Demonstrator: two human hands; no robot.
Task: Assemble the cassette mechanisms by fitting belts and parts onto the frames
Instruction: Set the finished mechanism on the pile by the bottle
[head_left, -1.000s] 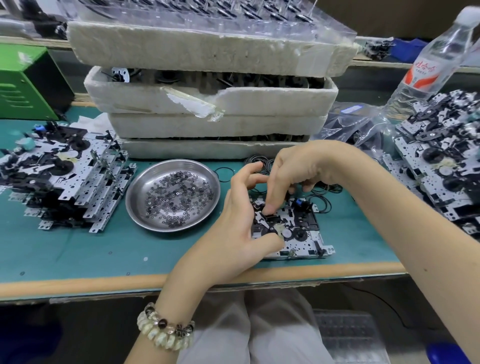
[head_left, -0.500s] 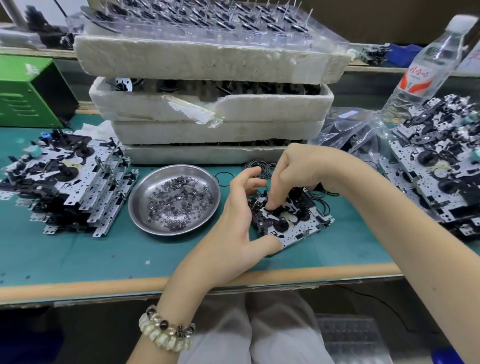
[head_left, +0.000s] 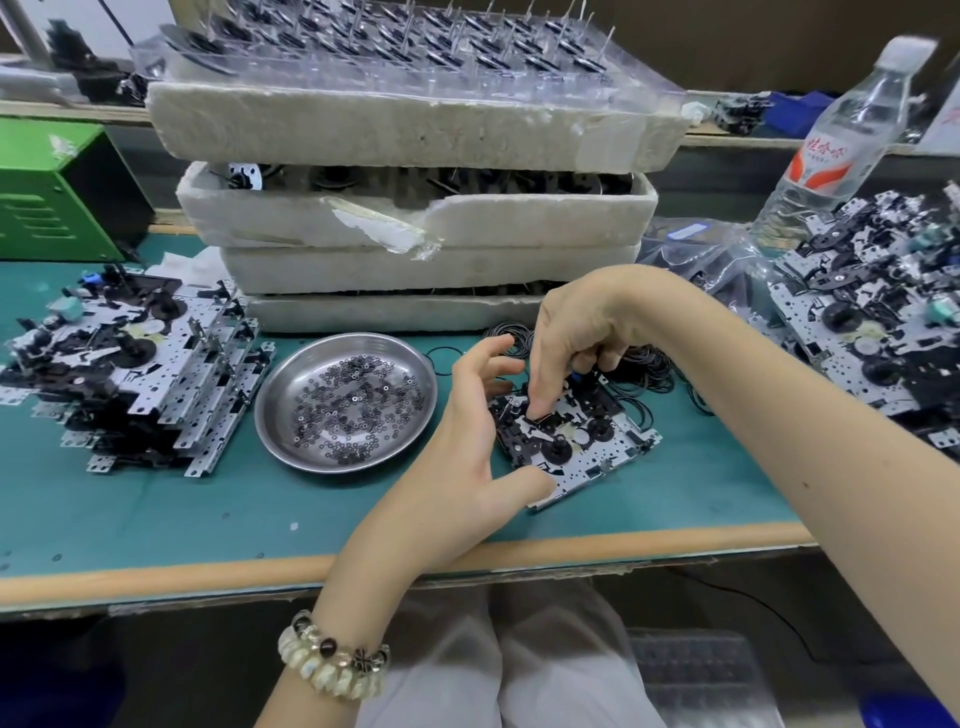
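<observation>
A cassette mechanism frame (head_left: 592, 447), silver metal with black parts, lies on the green mat near the front edge. My left hand (head_left: 462, 447) holds its left side, thumb under the near corner and fingers spread above. My right hand (head_left: 566, 332) comes down from above, its fingertips pressing a small part at the frame's top left; what they pinch is hidden. Loose black belts (head_left: 644, 364) lie just behind the frame.
A steel dish (head_left: 291, 426) of small washers sits left of the frame. Stacked frames (head_left: 130, 364) lie far left, more frames (head_left: 872, 322) at right. Foam trays (head_left: 415, 218) are stacked behind; a water bottle (head_left: 836, 135) and a green box (head_left: 47, 192) stand at the back.
The frame has been turned counterclockwise and tilted under my hands. My right fingertips stay pressed at its upper left.
</observation>
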